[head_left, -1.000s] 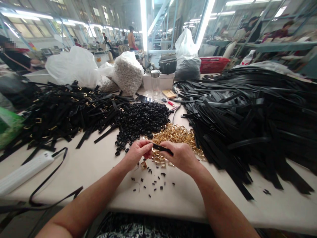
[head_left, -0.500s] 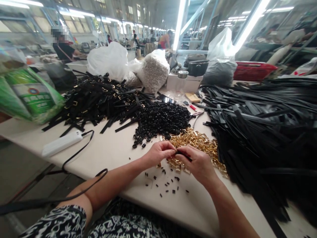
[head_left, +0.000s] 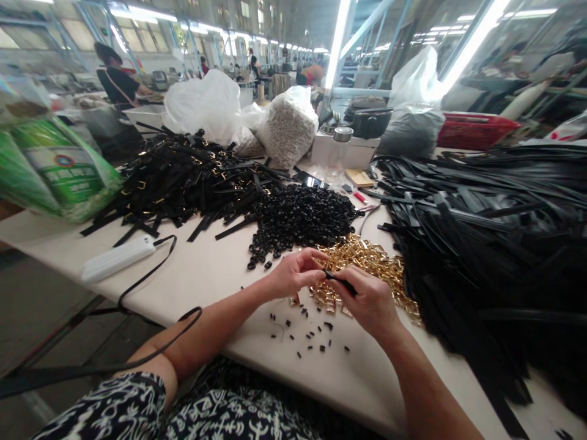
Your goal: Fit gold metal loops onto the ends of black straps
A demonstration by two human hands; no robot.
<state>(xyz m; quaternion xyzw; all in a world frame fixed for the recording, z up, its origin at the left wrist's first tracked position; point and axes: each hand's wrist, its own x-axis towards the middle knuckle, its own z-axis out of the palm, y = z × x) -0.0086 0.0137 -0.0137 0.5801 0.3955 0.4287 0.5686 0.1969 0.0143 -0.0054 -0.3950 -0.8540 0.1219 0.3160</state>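
Note:
My right hand (head_left: pixel 369 297) is closed on a black strip (head_left: pixel 342 282), whose end points left. My left hand (head_left: pixel 293 273) is at that end, thumb and a finger near its tip; whether they grip it or only touch it is too small to tell. Under and behind both hands spreads a heap of gold buckles (head_left: pixel 367 255). Beyond it lies a pile of small black loops (head_left: pixel 305 214). Several tiny black pieces (head_left: pixel 322 349) are scattered on the pale table (head_left: pixel 257 342) in front of my hands.
Black straps with buckles (head_left: pixel 183 177) are piled at the left, near a white power strip (head_left: pixel 119 258) and its cable. Long black straps (head_left: pixel 468 244) cover the right side. Bags, a glass jar (head_left: pixel 342 150) and a red crate (head_left: pixel 477 130) stand behind. A person (head_left: pixel 117 79) works at the far left.
My left hand's fingers have opened somewhat from their pinch, and more of the black strip's end shows between my hands. The view has shifted slightly.

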